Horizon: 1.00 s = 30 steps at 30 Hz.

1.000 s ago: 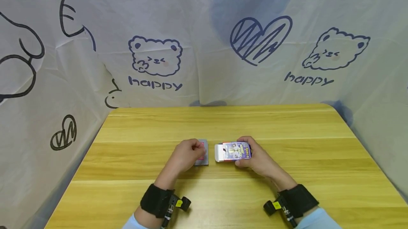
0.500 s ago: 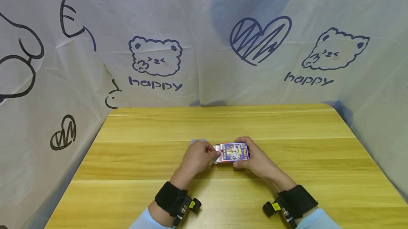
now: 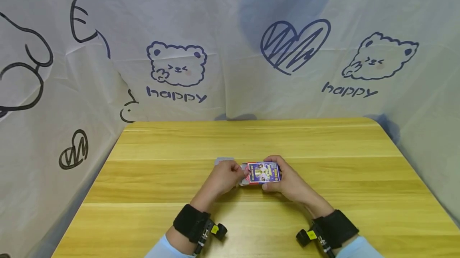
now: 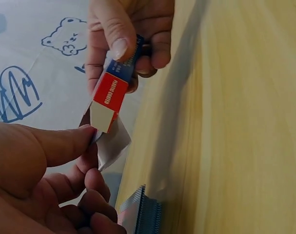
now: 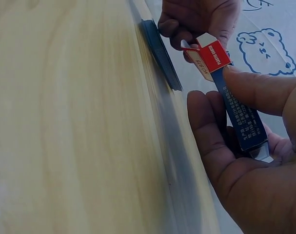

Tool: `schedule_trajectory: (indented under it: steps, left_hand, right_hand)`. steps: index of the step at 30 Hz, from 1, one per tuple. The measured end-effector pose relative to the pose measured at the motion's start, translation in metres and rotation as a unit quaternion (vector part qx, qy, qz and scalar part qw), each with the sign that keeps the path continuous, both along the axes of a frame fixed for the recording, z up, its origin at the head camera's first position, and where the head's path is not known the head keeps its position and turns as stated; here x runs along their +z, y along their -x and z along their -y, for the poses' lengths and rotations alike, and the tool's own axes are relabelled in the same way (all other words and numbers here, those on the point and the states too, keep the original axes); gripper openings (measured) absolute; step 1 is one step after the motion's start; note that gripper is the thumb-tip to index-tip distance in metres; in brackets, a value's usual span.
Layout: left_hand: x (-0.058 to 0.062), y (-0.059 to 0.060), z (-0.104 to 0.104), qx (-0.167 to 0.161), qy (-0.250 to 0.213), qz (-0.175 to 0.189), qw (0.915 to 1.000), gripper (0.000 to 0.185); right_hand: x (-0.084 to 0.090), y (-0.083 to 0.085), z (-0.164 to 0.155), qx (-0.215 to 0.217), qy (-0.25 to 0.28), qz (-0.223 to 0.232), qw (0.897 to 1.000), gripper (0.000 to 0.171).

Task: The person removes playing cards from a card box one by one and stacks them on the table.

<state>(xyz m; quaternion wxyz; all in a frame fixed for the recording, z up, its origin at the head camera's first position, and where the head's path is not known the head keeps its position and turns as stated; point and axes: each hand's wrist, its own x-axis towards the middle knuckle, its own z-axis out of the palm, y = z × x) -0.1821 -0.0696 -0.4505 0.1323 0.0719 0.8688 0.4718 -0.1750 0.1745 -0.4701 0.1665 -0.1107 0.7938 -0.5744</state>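
The card box (image 3: 262, 172) was held just above the table (image 3: 323, 178), near its middle; the right hand (image 3: 287, 182) had it in a curled grip, thumb along one long edge and fingers wrapped round the other; the left hand (image 3: 224, 177) met the box at its open end, thumb and fingers pinching the white flap (image 4: 108, 141), the grip closed on that flap alone. In the wrist views the red end panel of the box stood open; what lay inside the box could not be made out. The deck of cards (image 3: 223, 160) lay flat on the table just beyond the left hand, out of the box and a little to the left of it; its blue edges showed in both wrist views (image 5: 161, 52).
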Motion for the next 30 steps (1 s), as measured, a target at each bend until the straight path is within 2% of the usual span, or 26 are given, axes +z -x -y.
schedule_trajectory:
  steps: [4,10,17,30]
  left_hand:
    - [0.001,0.002,0.002,0.009,-0.023,0.007,0.9997,0.029]
    - [0.006,0.002,0.005,0.028,-0.021,0.006,0.9994,0.029]
    - [0.007,0.001,0.012,0.029,-0.037,-0.008,0.9988,0.026]
    - [0.006,0.002,0.02,0.061,-0.058,0.016,0.9963,0.023]
  right_hand:
    - [0.003,-0.001,0.0,-0.003,0.0,-0.004,1.0,0.074]
    - [0.006,-0.001,0.0,-0.007,0.003,-0.008,1.0,0.075]
    - [0.008,-0.001,0.0,-0.02,0.012,-0.003,1.0,0.076]
    - [0.006,-0.001,-0.002,-0.025,0.009,-0.003,1.0,0.076]
